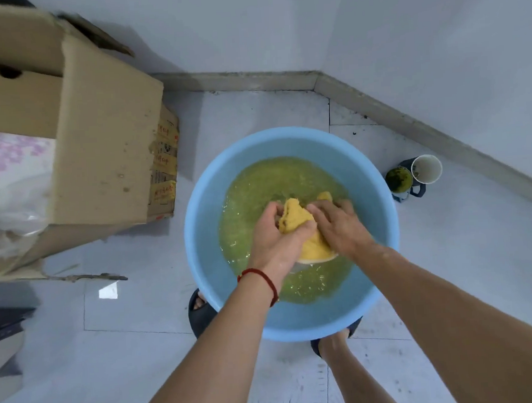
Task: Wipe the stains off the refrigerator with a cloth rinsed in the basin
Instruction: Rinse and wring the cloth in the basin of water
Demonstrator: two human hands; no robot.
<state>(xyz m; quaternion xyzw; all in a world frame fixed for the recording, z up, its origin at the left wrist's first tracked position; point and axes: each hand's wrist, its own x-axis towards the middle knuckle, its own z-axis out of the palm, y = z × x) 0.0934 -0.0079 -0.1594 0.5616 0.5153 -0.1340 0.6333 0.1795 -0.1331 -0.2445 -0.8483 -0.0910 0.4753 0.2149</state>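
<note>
A: Where do we put the cloth?
B: Yellow cloth [303, 227], bunched up over the water in the blue plastic basin [203, 211]. We've got both hands on it.

A: Hand states?
B: Left hand [276, 232] has its fingers curled round the upper bunch, gripping it. Right hand [341, 224] lies over the cloth's right side, fingers bent down onto it; we'd call that holding too. Red string bracelet [265, 279] on the left wrist.

A: Water?
B: Yellowish-green water [257, 186], rippled, filling only the bottom of the basin.

A: Surroundings, quick.
B: Basin sits on a pale tiled floor [140, 302] in a corner. Open cardboard box [98, 133] to the left, near the basin but not touching. To the right, a white paper cup [428, 169] just beside a dark container [399, 179] with green contents. We see our feet in dark slippers [200, 314] at the basin's near rim.

A: Refrigerator?
B: We can't tell from this view.
</note>
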